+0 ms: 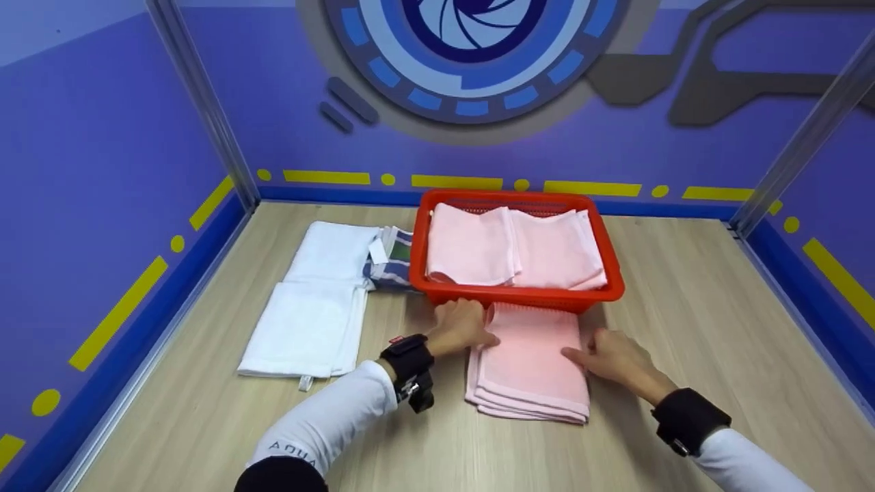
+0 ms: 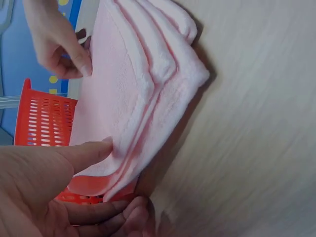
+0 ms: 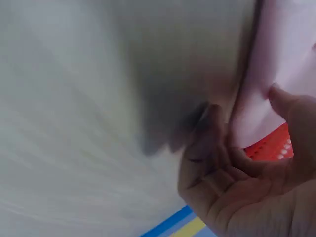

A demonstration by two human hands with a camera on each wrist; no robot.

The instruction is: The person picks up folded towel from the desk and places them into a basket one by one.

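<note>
A folded pink towel (image 1: 536,362) lies in several layers in front of the red basket, its loose edges toward me. My left hand (image 1: 461,326) pinches its left side near the far corner. In the left wrist view the thumb (image 2: 94,154) presses on top of the pink towel (image 2: 111,94), with the other fingers at its underside. On the opposite side my right hand (image 1: 618,357) grips the right edge. The right wrist view has that thumb (image 3: 284,101) over the cloth (image 3: 261,94) and the curled fingers by its edge, partly hidden.
Directly behind the towel stands a red plastic basket (image 1: 513,294) with folded pink towels (image 1: 472,242) inside. To its left lie folded white towels (image 1: 304,328) and a blue-and-green striped cloth (image 1: 396,263), partly hidden by the basket. Purple walls (image 1: 273,123) enclose the wooden tabletop (image 1: 683,294).
</note>
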